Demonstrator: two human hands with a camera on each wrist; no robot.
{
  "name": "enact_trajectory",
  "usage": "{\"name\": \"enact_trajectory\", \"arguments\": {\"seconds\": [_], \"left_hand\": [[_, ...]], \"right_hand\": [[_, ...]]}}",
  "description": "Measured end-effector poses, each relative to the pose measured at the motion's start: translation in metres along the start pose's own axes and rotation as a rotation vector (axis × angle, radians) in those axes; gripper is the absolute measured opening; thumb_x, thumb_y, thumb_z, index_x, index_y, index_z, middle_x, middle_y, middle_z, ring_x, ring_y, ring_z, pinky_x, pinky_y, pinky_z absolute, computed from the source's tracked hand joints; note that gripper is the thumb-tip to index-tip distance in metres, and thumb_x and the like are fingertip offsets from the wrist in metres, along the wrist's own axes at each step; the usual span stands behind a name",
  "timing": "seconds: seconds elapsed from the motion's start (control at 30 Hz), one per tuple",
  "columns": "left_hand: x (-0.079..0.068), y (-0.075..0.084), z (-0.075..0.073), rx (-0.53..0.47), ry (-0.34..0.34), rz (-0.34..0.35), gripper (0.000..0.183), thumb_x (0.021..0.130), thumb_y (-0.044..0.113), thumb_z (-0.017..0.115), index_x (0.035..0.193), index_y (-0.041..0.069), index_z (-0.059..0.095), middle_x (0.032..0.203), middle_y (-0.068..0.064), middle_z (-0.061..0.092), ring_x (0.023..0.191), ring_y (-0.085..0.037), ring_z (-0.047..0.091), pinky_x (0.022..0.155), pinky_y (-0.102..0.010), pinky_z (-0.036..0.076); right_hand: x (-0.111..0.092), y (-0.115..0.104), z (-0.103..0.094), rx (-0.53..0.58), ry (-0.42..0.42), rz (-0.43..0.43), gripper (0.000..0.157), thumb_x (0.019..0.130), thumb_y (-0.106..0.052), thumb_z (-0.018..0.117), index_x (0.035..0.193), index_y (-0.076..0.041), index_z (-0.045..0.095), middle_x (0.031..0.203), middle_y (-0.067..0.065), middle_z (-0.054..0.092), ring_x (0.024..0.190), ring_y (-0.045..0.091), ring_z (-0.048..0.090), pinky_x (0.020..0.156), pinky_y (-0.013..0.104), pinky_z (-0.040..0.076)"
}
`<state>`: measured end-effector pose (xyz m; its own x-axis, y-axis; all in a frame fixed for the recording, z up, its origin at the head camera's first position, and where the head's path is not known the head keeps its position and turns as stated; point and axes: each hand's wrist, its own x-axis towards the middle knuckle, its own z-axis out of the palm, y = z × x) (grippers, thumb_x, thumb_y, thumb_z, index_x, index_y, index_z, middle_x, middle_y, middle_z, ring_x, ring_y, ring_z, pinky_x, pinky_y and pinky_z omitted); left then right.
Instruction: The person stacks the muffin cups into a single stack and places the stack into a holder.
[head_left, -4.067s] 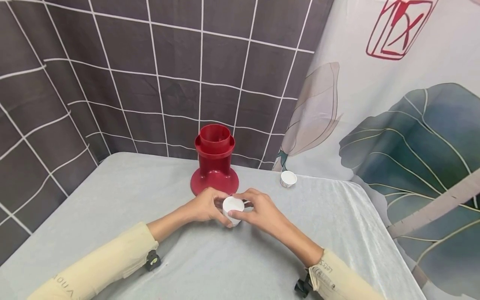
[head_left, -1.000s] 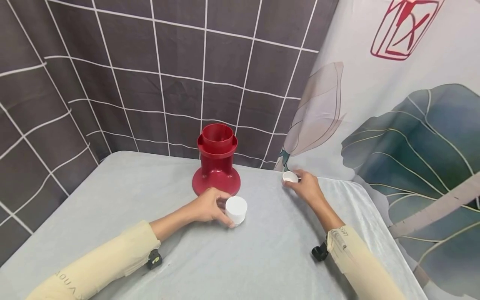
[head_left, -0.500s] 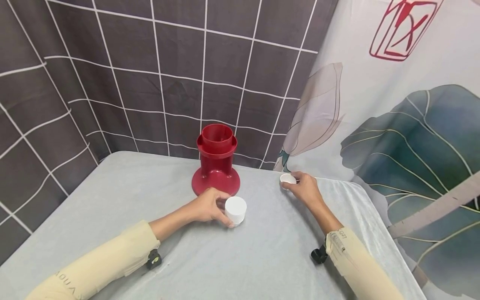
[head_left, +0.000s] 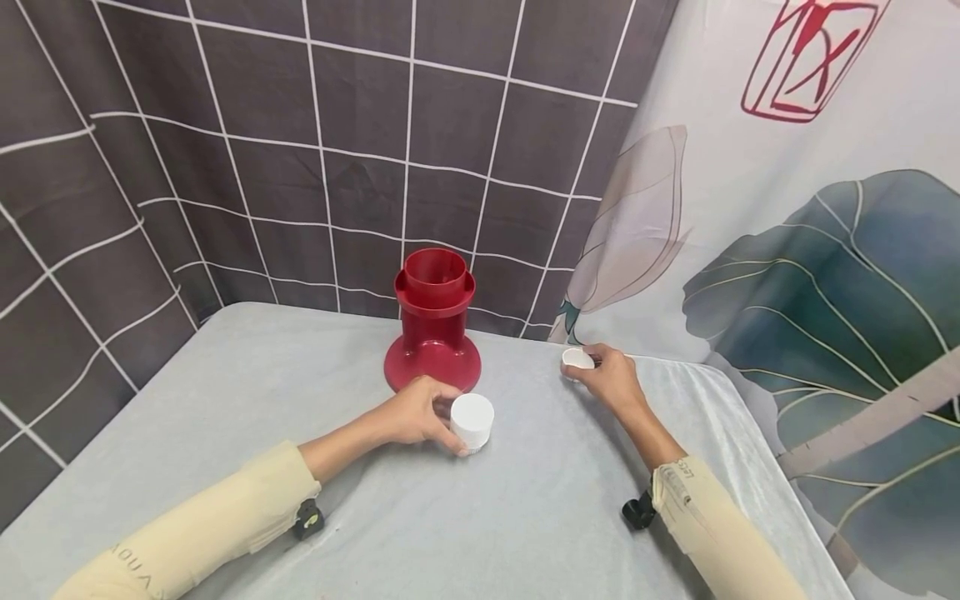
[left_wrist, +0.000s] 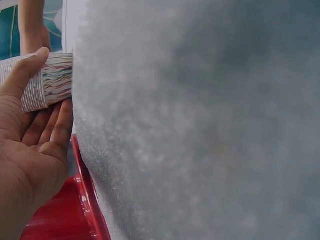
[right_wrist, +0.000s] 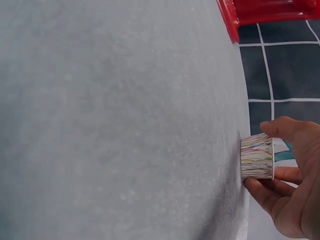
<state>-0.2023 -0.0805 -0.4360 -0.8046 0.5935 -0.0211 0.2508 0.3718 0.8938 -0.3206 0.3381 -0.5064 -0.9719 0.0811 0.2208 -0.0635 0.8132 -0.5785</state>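
My left hand grips a white round stack low over the table, thumb on one side and fingers on the other. In the left wrist view its table-side part is a paper cup printed with coloured squiggles, and a white ribbed piece adjoins it. At the table's back edge, my right hand pinches a small paper baking cup between thumb and fingers. The right wrist view shows this cup's squiggle-printed side, its base right at the cloth.
Behind the left hand stands a red plastic holder with a wide round base and an upright tube. A pale grey cloth covers the table. Dark tiled fabric and a leaf-printed curtain hang behind it.
Since the oldest frame, my right hand has left the white stack, moved right and back, and taken hold of the small paper cup. That cup then shifts slightly left. My left hand stays put.
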Motion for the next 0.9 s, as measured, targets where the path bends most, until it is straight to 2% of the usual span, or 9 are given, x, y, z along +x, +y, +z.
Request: {"name": "enact_trajectory", "arguments": {"seconds": [0.1, 0.17, 0.27, 0.43, 0.67, 0.9], "left_hand": [[0.000, 0.000, 0.001, -0.007, -0.003, 0.001, 0.051, 0.079, 0.016, 0.104, 0.125, 0.011, 0.083, 0.114, 0.001, 0.084, 0.107, -0.015, 0.078, 0.093, -0.030, 0.068], [0.000, 0.000, 0.001, -0.009, -0.003, 0.003, 0.051, 0.079, 0.016, 0.104, 0.125, 0.011, 0.083, 0.114, 0.001, 0.084, 0.107, -0.015, 0.078, 0.093, -0.030, 0.068], [0.000, 0.000, 0.000, -0.004, -0.003, 0.002, 0.052, 0.079, 0.017, 0.104, 0.126, 0.012, 0.083, 0.114, 0.001, 0.084, 0.108, -0.016, 0.078, 0.093, -0.030, 0.068], [-0.001, 0.000, 0.000, 0.009, 0.002, 0.000, 0.053, 0.079, 0.018, 0.104, 0.127, 0.012, 0.083, 0.115, 0.001, 0.084, 0.110, -0.016, 0.077, 0.093, -0.031, 0.068], [-0.001, -0.001, 0.000, -0.003, 0.002, 0.002, 0.052, 0.079, 0.017, 0.104, 0.126, 0.011, 0.083, 0.114, 0.000, 0.084, 0.109, -0.016, 0.079, 0.094, -0.030, 0.068], [0.000, -0.001, 0.001, -0.003, 0.002, 0.003, 0.051, 0.079, 0.017, 0.104, 0.125, 0.012, 0.083, 0.114, 0.001, 0.084, 0.108, -0.016, 0.079, 0.094, -0.031, 0.068]], "right_hand": [[-0.007, -0.008, -0.003, 0.015, 0.009, -0.022, 0.077, 0.077, -0.057, 0.099, 0.131, -0.005, 0.081, 0.115, 0.017, 0.086, 0.102, 0.028, 0.081, 0.081, 0.037, 0.060], [-0.018, -0.023, -0.011, 0.049, 0.017, -0.039, 0.077, 0.076, -0.057, 0.099, 0.130, -0.004, 0.081, 0.111, 0.015, 0.087, 0.098, 0.024, 0.080, 0.081, 0.036, 0.060], [-0.041, -0.061, -0.029, 0.082, -0.015, -0.052, 0.075, 0.080, -0.049, 0.096, 0.132, 0.002, 0.078, 0.112, 0.020, 0.085, 0.098, 0.029, 0.077, 0.083, 0.038, 0.059], [-0.068, -0.108, -0.047, 0.087, -0.063, -0.048, 0.064, 0.088, -0.038, 0.093, 0.135, 0.001, 0.076, 0.121, 0.021, 0.084, 0.109, 0.034, 0.078, 0.090, 0.037, 0.059], [-0.078, -0.124, -0.047, 0.105, -0.083, -0.073, 0.057, 0.091, -0.030, 0.095, 0.135, 0.000, 0.077, 0.126, 0.018, 0.084, 0.116, 0.034, 0.082, 0.088, 0.028, 0.061], [-0.086, -0.131, -0.045, 0.140, -0.118, -0.097, 0.057, 0.091, -0.029, 0.095, 0.138, 0.000, 0.076, 0.131, 0.018, 0.083, 0.118, 0.036, 0.083, 0.094, 0.037, 0.066]]}}
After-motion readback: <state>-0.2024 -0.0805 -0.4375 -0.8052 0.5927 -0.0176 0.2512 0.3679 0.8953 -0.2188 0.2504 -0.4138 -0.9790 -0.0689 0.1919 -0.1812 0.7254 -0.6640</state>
